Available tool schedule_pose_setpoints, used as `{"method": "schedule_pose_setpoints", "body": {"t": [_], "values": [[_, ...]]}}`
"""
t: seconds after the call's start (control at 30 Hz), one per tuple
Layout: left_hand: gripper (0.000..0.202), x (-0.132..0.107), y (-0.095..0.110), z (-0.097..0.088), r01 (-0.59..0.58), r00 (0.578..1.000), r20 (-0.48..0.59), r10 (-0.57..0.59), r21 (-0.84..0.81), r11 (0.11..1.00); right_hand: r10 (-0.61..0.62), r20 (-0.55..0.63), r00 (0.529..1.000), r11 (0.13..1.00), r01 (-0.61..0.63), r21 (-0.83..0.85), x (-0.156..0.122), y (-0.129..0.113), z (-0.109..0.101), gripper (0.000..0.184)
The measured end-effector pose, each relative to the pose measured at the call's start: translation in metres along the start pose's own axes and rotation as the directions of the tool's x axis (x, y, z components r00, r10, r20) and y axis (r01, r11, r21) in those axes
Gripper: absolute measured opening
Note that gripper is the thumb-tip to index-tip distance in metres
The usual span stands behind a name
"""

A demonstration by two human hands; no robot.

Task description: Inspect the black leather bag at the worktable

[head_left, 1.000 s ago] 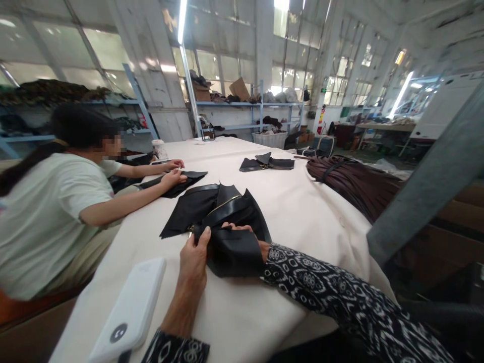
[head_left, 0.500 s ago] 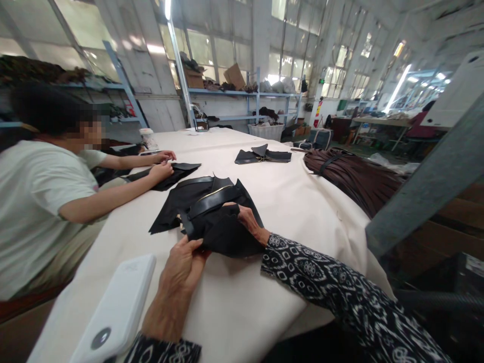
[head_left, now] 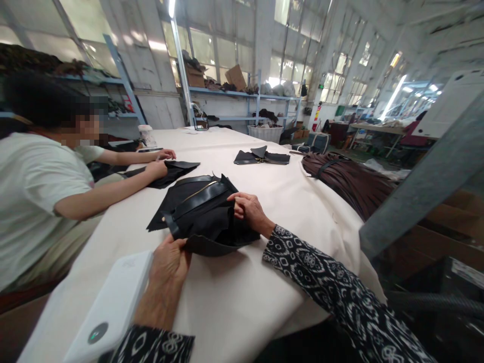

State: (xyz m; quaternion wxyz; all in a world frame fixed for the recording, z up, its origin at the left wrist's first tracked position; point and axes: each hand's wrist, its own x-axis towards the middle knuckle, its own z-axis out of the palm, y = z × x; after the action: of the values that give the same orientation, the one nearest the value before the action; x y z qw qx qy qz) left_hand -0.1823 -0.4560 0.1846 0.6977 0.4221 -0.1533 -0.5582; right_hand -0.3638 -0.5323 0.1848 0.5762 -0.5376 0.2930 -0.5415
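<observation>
A black bag piece (head_left: 206, 206) of cloth and leather-like strips, with a gold zipper across it, lies partly raised on the white-covered table in front of me. My left hand (head_left: 170, 257) grips its near left corner, thumb on top. At the right side my right hand (head_left: 251, 209) is closed on a fold of the black cloth, its index finger reaching over the top. The near edge bulges up between my hands and shows a dark opening. Some of my right fingertips are hidden in the cloth.
A co-worker (head_left: 45, 186) at the left handles another black piece (head_left: 172, 173). Beyond lies a zippered black piece (head_left: 261, 156). A white power bank (head_left: 109, 302) rests near my left forearm. Dark brown strips (head_left: 344, 176) hang bundled at the right edge beside a metal post (head_left: 419, 176).
My right hand has shifted up and its fingers show more. The cloth's near edge has opened into a fold. My left hand has moved slightly left with its corner.
</observation>
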Motion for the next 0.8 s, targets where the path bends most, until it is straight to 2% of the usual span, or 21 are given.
{"method": "schedule_pose_setpoints", "body": {"t": [0.07, 0.13, 0.17, 0.23, 0.27, 0.3, 0.33, 0.37, 0.4, 0.43, 0.47, 0.5, 0.53, 0.57, 0.6, 0.67, 0.8], "values": [[0.051, -0.001, 0.0, 0.001, 0.019, 1.0, -0.012, -0.019, -0.008, 1.0, -0.015, -0.031, 0.999, 0.997, 0.017, 0.079, 0.001, -0.001, 0.0, 0.017], [0.052, -0.002, 0.001, 0.002, 0.034, 0.999, -0.006, -0.034, -0.037, 0.999, -0.055, -0.018, 0.998, 0.997, 0.056, 0.054, 0.001, -0.005, -0.002, 0.021], [0.052, -0.003, 0.002, 0.003, 0.042, 0.999, -0.006, -0.043, -0.051, 0.998, -0.051, 0.034, 0.998, 0.998, 0.05, 0.029, -0.001, -0.008, -0.003, 0.024], [0.053, -0.003, 0.003, 0.003, 0.068, 0.997, -0.025, -0.07, -0.065, 0.996, 0.047, 0.247, 0.968, 0.998, -0.037, -0.044, -0.004, -0.014, -0.006, 0.031], [0.053, -0.003, 0.003, 0.002, 0.082, 0.996, -0.041, -0.084, -0.066, 0.994, 0.133, 0.386, 0.913, 0.989, -0.098, -0.111, -0.006, -0.017, -0.008, 0.035], [0.053, -0.003, 0.004, 0.001, 0.091, 0.994, -0.056, -0.094, -0.061, 0.994, 0.237, 0.513, 0.825, 0.967, -0.151, -0.204, -0.008, -0.019, -0.01, 0.037], [0.052, -0.002, 0.004, 0.0, 0.093, 0.993, -0.069, -0.097, -0.057, 0.994, 0.347, 0.602, 0.719, 0.93, -0.181, -0.319, -0.01, -0.02, -0.011, 0.038], [0.052, -0.002, 0.004, 0.0, 0.093, 0.993, -0.071, -0.097, -0.055, 0.994, 0.447, 0.643, 0.621, 0.879, -0.175, -0.443, -0.011, -0.02, -0.012, 0.037], [0.052, -0.001, 0.004, 0.0, 0.089, 0.993, -0.068, -0.093, -0.055, 0.994, 0.525, 0.64, 0.561, 0.821, -0.134, -0.555, -0.011, -0.019, -0.013, 0.034], [0.053, -0.001, 0.003, 0.0, 0.087, 0.994, -0.063, -0.09, -0.054, 0.995, 0.561, 0.612, 0.558, 0.764, -0.065, -0.642, -0.011, -0.016, -0.013, 0.03], [0.054, -0.001, 0.003, 0.0, 0.084, 0.995, -0.059, -0.087, -0.052, 0.995, 0.551, 0.573, 0.607, 0.708, 0.023, -0.706, -0.011, -0.013, -0.014, 0.025], [0.055, -0.001, 0.003, 0.0, 0.084, 0.995, -0.056, -0.087, -0.05, 0.995, 0.491, 0.534, 0.688, 0.644, 0.126, -0.755, -0.01, -0.01, -0.014, 0.024], [0.055, -0.001, 0.003, 0.0, 0.087, 0.994, -0.056, -0.09, -0.049, 0.995, 0.386, 0.501, 0.774, 0.567, 0.228, -0.791, -0.009, -0.007, -0.013, 0.025], [0.055, 0.0, 0.002, -0.001, 0.084, 0.995, -0.058, -0.086, -0.045, 0.995, 0.263, 0.481, 0.836, 0.487, 0.315, -0.814, -0.009, -0.004, -0.013, 0.029], [0.053, 0.0, 0.002, -0.001, 0.075, 0.995, -0.061, -0.077, -0.039, 0.996, 0.147, 0.476, 0.867, 0.416, 0.383, -0.825, -0.008, -0.002, -0.013, 0.037], [0.046, 0.001, 0.0, -0.004, 0.049, 0.997, -0.057, -0.05, -0.025, 0.999, -0.012, 0.504, 0.863, 0.332, 0.479, -0.813, -0.008, 0.0, -0.011, 0.051], [0.041, 0.0, -0.002, -0.006, 0.02, 1.0, -0.007, -0.02, -0.039, 0.999, -0.143, 0.563, 0.814, 0.357, 0.573, -0.738, -0.014, 0.002, -0.005, 0.061]]}}
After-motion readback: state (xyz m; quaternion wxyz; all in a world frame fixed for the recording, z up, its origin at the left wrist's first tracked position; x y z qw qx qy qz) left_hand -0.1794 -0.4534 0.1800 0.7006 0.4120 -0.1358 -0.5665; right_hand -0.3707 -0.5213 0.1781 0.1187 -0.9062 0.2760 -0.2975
